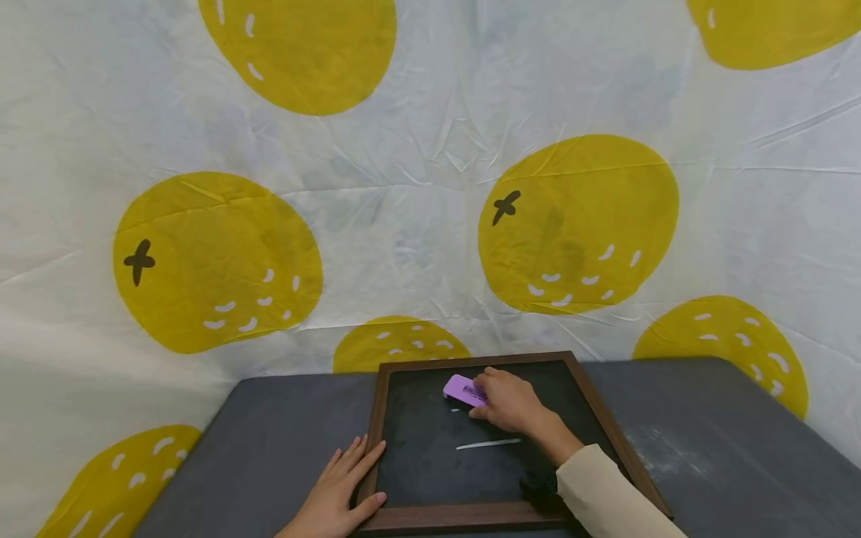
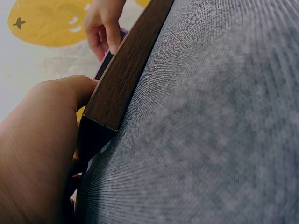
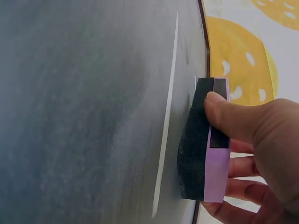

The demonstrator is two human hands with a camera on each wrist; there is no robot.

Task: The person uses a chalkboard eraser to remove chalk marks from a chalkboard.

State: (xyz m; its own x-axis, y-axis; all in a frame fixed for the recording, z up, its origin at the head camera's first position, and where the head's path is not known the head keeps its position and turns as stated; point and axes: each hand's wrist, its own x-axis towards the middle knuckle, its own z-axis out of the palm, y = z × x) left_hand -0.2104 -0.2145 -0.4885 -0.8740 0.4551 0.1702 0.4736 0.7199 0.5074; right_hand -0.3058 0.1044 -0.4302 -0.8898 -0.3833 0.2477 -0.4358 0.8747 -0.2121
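A framed chalkboard (image 1: 430, 478) lies on the dark table, its brown wooden frame (image 2: 128, 65) seen close up in the left wrist view. My right hand (image 1: 507, 400) grips a purple eraser (image 3: 217, 175) with a black felt pad, over the upper part of the board. In the right wrist view the thumb presses one side and the fingers curl round the other. A long white chalk line (image 1: 488, 444) runs below the eraser, and a short chalk mark (image 1: 455, 410) shows beside it. My left hand (image 1: 339, 486) rests on the frame's left edge with its fingers extended.
The dark grey table (image 1: 282, 418) extends to both sides of the board, with a pale smudge (image 1: 673, 452) on its right part. Behind it hangs a white cloth (image 1: 403, 246) printed with large yellow fruits.
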